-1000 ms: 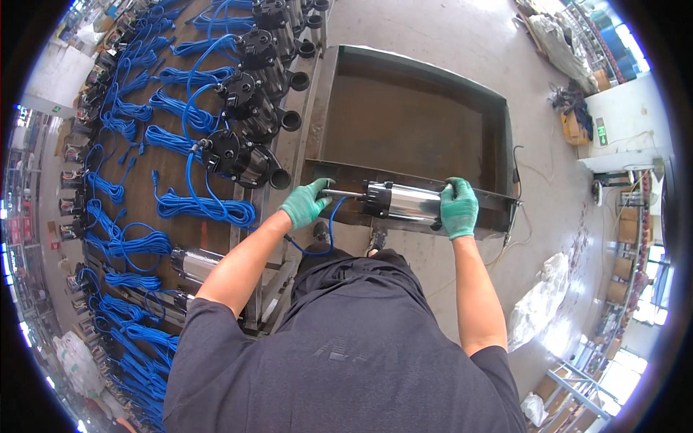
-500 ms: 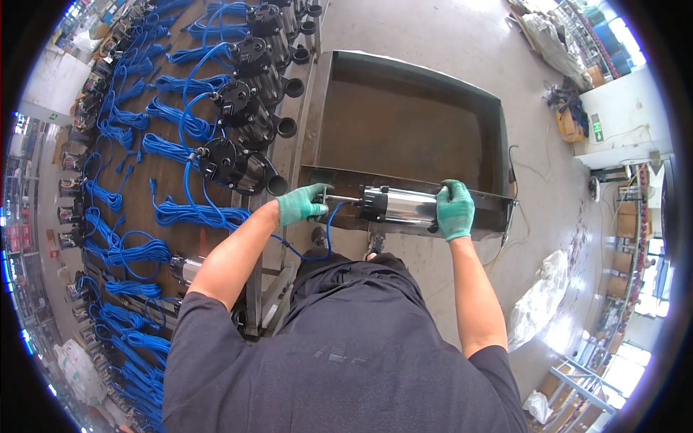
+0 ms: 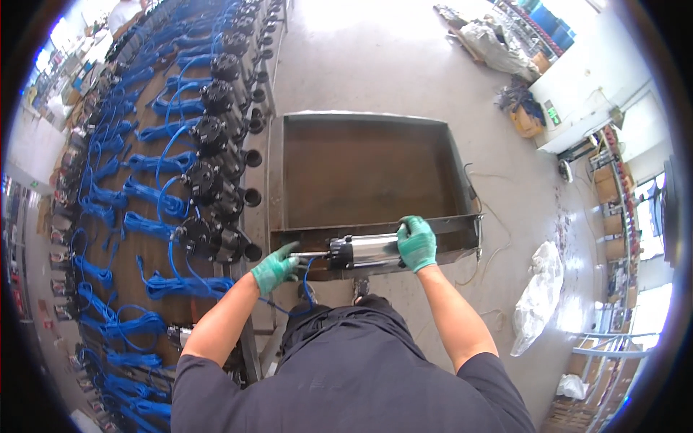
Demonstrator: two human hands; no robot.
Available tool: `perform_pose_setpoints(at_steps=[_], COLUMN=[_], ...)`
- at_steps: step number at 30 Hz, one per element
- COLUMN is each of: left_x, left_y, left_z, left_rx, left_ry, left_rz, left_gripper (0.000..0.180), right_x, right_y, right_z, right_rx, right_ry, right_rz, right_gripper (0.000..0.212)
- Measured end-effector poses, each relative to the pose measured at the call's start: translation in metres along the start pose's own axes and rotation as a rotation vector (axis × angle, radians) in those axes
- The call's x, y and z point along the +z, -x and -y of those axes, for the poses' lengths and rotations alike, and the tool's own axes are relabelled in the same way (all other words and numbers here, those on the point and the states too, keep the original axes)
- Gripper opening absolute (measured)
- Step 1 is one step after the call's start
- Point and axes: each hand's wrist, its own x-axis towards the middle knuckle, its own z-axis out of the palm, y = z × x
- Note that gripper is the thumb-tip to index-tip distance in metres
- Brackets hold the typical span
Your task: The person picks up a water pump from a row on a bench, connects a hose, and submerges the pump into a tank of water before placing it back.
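A shiny steel pump [image 3: 364, 252] with a black end cap lies crosswise over the near rim of a big rusty metal tank [image 3: 364, 173]. My right hand [image 3: 416, 242], in a green glove, grips its right end. My left hand [image 3: 274, 268], also green-gloved, holds the thin shaft end sticking out on the left. A blue cable [image 3: 307, 278] hangs from the pump toward my body.
A long bench [image 3: 144, 238] on my left carries a row of black pumps [image 3: 216, 187] with coiled blue cables. White bags [image 3: 538, 296] lie on the concrete floor at the right, with boxes and clutter along the far right wall.
The view has shifted slightly; both hands keep their hold on the pump, which stays on the tank's near rim with little movement.
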Motion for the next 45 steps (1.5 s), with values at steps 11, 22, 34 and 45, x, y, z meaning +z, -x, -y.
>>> perform_pose_setpoints(at_steps=[11, 22, 34, 45], left_x=[0.021, 0.005, 0.011, -0.01], left_y=[-0.007, -0.007, -0.006, -0.017], left_z=[-0.02, -0.026, -0.074, -0.028], left_rx=[0.236, -0.28, -0.224, 0.322], left_ry=[-1.595, 0.047, -1.032, -1.609], left_rz=[-0.473, -0.152, 0.05, -0.134], left_gripper=[0.035, 0.022, 0.034, 0.049], right_x=[0.002, 0.003, -0.001, 0.0], right_y=[0.001, 0.001, -0.001, 0.0], right_z=[0.0, 0.001, 0.005, 0.006], right_rx=[0.039, 0.066, 0.08, 0.074], right_ry=[0.044, 0.043, 0.048, 0.036], right_rz=[0.018, 0.043, 0.058, 0.033], right_gripper=[0.012, 0.015, 0.014, 0.012])
